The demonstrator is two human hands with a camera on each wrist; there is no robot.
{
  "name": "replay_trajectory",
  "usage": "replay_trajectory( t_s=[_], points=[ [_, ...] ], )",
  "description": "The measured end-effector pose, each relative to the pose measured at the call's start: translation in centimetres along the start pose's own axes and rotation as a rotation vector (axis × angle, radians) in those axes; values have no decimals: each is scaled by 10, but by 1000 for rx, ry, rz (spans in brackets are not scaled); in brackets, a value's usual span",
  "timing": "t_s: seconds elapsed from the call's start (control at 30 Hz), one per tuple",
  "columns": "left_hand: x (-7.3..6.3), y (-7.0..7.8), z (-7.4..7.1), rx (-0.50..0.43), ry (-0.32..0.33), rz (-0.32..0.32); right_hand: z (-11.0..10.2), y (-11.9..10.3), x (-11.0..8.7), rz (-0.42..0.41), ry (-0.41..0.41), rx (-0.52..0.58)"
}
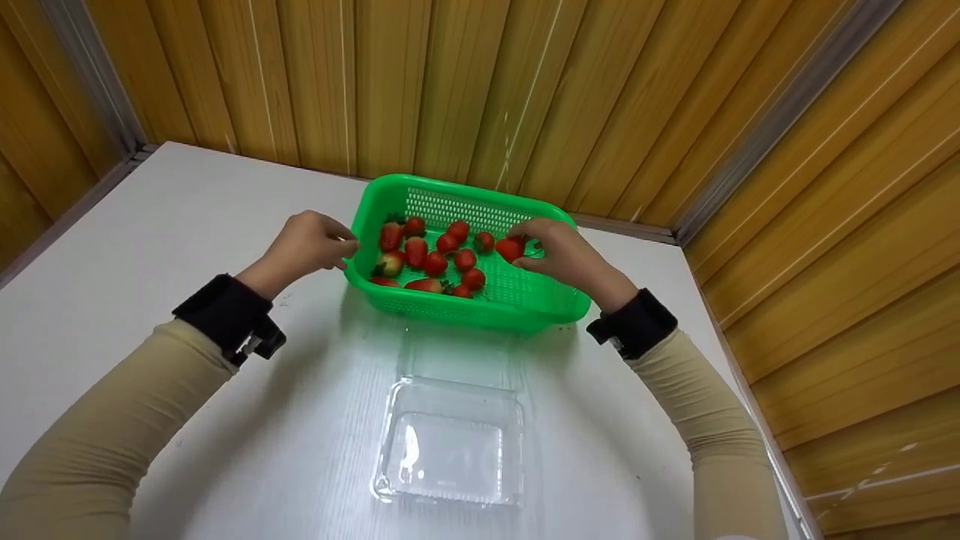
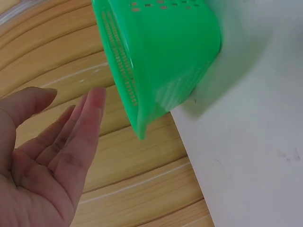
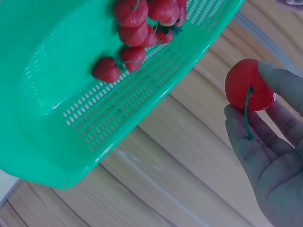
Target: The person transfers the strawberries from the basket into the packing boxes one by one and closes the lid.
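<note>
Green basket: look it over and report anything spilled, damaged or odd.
Nothing looks spilled or damaged: the green basket sits upright on the white table, red fruit inside and a round red one in the right hand. One strawberry at the left in the head view stands out slightly: partly pale yellow among redder fruit.

Green basket (image 1: 465,316); red fruit (image 3: 240,84); white table (image 1: 217,202); beige sleeves (image 1: 127,420); brown wood-grain wall (image 1: 450,90)

round red fruit (image 3: 240,82), green-stemmed, pinched in right hand (image 3: 277,168)
</note>
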State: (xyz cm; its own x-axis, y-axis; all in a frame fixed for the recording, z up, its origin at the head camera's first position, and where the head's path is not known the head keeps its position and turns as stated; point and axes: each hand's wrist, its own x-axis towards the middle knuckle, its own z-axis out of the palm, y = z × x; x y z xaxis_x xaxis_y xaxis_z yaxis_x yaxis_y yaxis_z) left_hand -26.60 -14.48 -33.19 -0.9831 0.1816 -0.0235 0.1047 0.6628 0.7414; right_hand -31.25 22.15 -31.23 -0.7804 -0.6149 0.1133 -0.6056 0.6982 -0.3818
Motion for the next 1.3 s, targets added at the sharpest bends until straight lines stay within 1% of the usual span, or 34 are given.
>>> replay_trajectory(
  t_s=[0.23, 0.4, 0.57, 0.67, 0.73, 0.8, 0.9, 0.97, 1.07, 1.2, 1.3],
  points=[
    [-24, 9, 21, -11, -70, 57, 13, -19, -25, -153, 9, -20],
    [-43, 11, 36, -42, -110, 86, 20, -33, -42, -258, 25, -60],
    [-63, 8, 53, -58, -141, 142, 30, -48, -64, -341, 17, -85],
    [-76, 6, 64, -60, -135, 180, 38, -54, -77, -372, 8, -102],
    [-85, 4, 73, -56, -149, 201, 45, -58, -87, -411, -6, -120],
    [-93, 1, 82, -49, -159, 223, 52, -60, -96, -458, -1, -141],
    [-104, -3, 94, -54, -186, 242, 62, -62, -107, -524, 30, -164],
    [-109, -5, 100, -64, -186, 236, 67, -64, -112, -547, 62, -178],
    [-116, -8, 106, -83, -191, 209, 76, -66, -119, -569, 78, -201],
    [-122, -12, 109, -93, -206, 174, 88, -67, -125, -583, 58, -227],
    [-125, -15, 109, -118, -224, 137, 98, -68, -127, -590, 22, -239]
  ],
)
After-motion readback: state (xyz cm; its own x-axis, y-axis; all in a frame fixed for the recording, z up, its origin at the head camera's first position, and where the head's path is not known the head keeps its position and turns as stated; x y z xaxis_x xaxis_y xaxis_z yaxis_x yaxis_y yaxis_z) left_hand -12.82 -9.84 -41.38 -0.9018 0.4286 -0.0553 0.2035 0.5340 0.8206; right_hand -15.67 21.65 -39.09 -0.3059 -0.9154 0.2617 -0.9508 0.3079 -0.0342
